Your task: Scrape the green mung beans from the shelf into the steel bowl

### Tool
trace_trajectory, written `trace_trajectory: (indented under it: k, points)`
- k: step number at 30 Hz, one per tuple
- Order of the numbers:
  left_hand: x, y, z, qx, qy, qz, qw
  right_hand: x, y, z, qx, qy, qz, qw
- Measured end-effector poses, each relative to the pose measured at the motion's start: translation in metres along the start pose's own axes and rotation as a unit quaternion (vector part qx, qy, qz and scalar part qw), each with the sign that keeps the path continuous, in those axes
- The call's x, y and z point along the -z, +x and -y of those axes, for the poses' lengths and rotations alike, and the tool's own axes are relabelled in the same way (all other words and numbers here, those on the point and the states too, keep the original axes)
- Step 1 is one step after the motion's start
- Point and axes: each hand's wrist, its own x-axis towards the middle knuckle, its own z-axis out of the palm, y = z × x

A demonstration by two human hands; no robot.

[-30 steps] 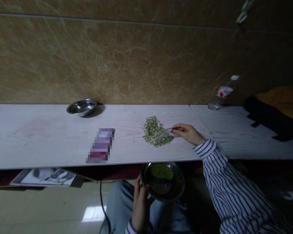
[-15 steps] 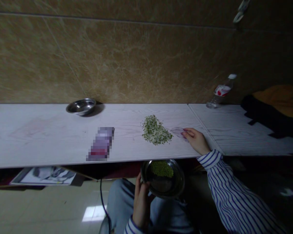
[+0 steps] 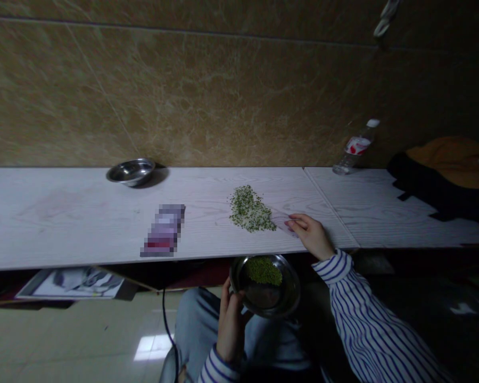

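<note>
A pile of small green beans [image 3: 250, 209] lies on the white wooden table [image 3: 64, 223]. My right hand [image 3: 309, 234] rests on the table just right of the pile, fingers pinched on a thin clear plastic piece [image 3: 281, 219] lying flat by the beans. Below the table's front edge my left hand [image 3: 229, 322] grips the rim of a steel bowl [image 3: 265, 287] over my lap. The bowl holds a heap of green beans [image 3: 263, 270].
A second steel bowl [image 3: 131, 172] stands at the back left near the tiled wall. A blurred flat packet [image 3: 163, 230] lies mid-table. A plastic water bottle [image 3: 353, 149] leans at the back right, beside dark and orange cloth [image 3: 447, 175].
My right hand has drawn the clear plastic piece out of the bean pile, first to the right, then toward the table's front edge. The held bowl stays in place.
</note>
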Motion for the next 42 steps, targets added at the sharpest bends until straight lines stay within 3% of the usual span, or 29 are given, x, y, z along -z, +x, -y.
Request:
trace_trajectory:
  k: [5, 13, 24, 34, 42]
  points:
    - [-0.003, -0.002, -0.002, 0.005, 0.005, 0.003, 1.0, 0.002, -0.008, 0.005, 0.011, -0.009, 0.02, 1.0]
    - [-0.004, -0.004, -0.002, -0.001, 0.007, 0.004, 1.0, 0.01, -0.011, 0.005, 0.022, -0.027, -0.017, 0.999]
    - [-0.004, -0.004, -0.002, -0.002, 0.0, 0.008, 1.0, 0.005, -0.025, 0.009, 0.05, -0.051, 0.024, 0.997]
    - [-0.005, -0.003, -0.003, 0.006, 0.013, 0.009, 1.0, 0.025, -0.028, 0.003, 0.048, -0.087, -0.056, 0.993]
    - [-0.003, -0.005, -0.003, -0.008, 0.012, 0.018, 1.0, 0.015, -0.024, 0.003, 0.06, -0.108, -0.034, 0.992]
